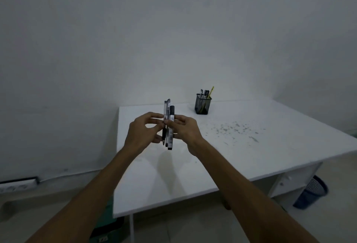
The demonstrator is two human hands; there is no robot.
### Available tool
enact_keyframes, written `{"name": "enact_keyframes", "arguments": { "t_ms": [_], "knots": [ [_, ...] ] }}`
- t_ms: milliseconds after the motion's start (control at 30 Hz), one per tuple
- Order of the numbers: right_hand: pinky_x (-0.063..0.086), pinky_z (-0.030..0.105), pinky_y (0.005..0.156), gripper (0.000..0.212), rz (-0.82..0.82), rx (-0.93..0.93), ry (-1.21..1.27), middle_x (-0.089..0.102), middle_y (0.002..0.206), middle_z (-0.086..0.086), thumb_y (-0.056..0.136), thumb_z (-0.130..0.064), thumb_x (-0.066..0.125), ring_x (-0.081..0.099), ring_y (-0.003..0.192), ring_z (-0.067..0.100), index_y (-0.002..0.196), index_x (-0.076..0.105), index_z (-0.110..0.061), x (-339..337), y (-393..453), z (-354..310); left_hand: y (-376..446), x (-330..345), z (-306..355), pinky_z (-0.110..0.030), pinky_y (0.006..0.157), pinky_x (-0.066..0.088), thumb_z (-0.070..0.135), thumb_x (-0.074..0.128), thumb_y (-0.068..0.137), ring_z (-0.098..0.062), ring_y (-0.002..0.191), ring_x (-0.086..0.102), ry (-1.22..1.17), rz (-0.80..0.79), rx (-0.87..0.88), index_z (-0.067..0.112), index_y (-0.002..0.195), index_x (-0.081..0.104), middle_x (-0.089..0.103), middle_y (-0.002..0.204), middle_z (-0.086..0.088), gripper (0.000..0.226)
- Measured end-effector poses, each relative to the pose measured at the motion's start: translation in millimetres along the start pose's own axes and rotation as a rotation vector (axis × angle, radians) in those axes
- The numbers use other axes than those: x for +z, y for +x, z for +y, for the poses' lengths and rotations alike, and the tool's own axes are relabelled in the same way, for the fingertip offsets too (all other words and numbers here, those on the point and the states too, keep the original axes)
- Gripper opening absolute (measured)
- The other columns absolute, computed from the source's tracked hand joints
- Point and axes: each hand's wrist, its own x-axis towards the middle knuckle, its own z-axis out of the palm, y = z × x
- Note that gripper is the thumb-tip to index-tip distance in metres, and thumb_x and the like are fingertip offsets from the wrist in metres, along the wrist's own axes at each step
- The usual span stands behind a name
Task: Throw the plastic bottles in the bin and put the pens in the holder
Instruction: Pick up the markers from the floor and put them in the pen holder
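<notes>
Overhead, both hands' fingers pinch upright pens point(168, 125) above a scuffed white desk point(241, 146) against a plain wall point(135, 40); mesh holder point(202, 104) behind.

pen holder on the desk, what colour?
Black mesh pen holder, clearest in the head view.

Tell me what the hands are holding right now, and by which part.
Both the left hand and right hand pinch a small upright bundle of pens around its middle, above the table.
</notes>
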Motion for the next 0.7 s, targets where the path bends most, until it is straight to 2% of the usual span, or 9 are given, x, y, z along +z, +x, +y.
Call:
{"name": "enact_keyframes", "arguments": {
  "t_ms": [133,267,367,467,533,600,700],
  "knots": [
    [0.061,0.033,0.074,0.033,0.049,-0.01,-0.028,0.075,0.101,0.013,0.085,-0.015,0.074,0.073,0.083,0.024,0.115,0.069,-0.004,-39.1,54.0,0.1,59.9,42.4,-9.4,-0.03,0.059,0.061,0.022,0.071,0.086,-0.022,0.058,0.073,0.012,-0.008,0.031,0.023,0.107,0.071,0.072,0.101,0.008,0.021],
    [0.059,0.036,0.086,0.03,0.094,-0.003,-0.101,0.075,0.103,0.014,0.085,-0.014,0.073,0.072,0.095,0.027,0.113,0.07,-0.005,-77.0,114.5,-2.3,122.9,82.5,-19.4,-0.03,0.059,0.061,0.025,0.073,0.085,-0.021,0.06,0.073,-0.002,-0.03,0.016,0.02,0.105,0.072,0.073,0.098,0.006,0.021],
    [0.055,0.03,0.081,0.03,0.114,0.023,-0.162,0.075,0.103,0.011,0.083,-0.016,0.075,0.071,0.095,0.022,0.111,0.072,-0.008,-106.3,158.8,-9.7,169.9,111.7,-20.2,-0.027,0.059,0.06,0.027,0.075,0.083,-0.015,0.064,0.073,0.047,-0.034,0.014,0.021,0.101,0.074,0.075,0.092,0.004,0.019],
    [0.057,0.04,0.09,0.028,0.112,0.046,-0.173,0.075,0.103,0.012,0.083,-0.017,0.075,0.071,0.098,0.027,0.11,0.072,-0.008,-134.4,199.4,-19.0,213.7,138.5,-15.6,-0.028,0.068,0.059,0.033,0.076,0.081,-0.01,0.069,0.071,0.124,-0.028,0.035,0.027,0.096,0.075,0.074,0.088,0.012,0.016],
    [0.057,0.041,0.091,0.026,0.116,0.061,-0.174,0.075,0.102,0.011,0.083,-0.017,0.076,0.071,0.098,0.026,0.108,0.073,-0.009,-152.1,224.7,-24.9,241.2,153.7,-11.2,-0.027,0.073,0.055,0.04,0.075,0.081,-0.007,0.073,0.069,0.193,-0.014,0.042,0.033,0.093,0.074,0.073,0.086,0.018,0.014],
    [0.059,0.035,0.086,0.026,0.108,0.062,-0.185,0.075,0.102,0.01,0.084,-0.018,0.075,0.072,0.095,0.023,0.109,0.071,-0.01,-169.1,248.6,-29.7,266.8,168.8,-6.9,-0.028,0.072,0.053,0.047,0.073,0.08,-0.004,0.074,0.067,0.251,-0.011,0.029,0.037,0.09,0.073,0.072,0.084,0.021,0.014],
    [0.055,0.023,0.068,0.029,0.091,0.051,-0.261,0.075,0.099,0.006,0.086,-0.02,0.073,0.07,0.084,0.015,0.113,0.069,-0.011,-191.6,283.1,-36.3,300.8,191.3,-2.2,-0.026,0.067,0.051,0.049,0.071,0.08,0.003,0.07,0.064,0.312,-0.002,0.012,0.04,0.087,0.071,0.07,0.081,0.025,0.011]
  ]
}}
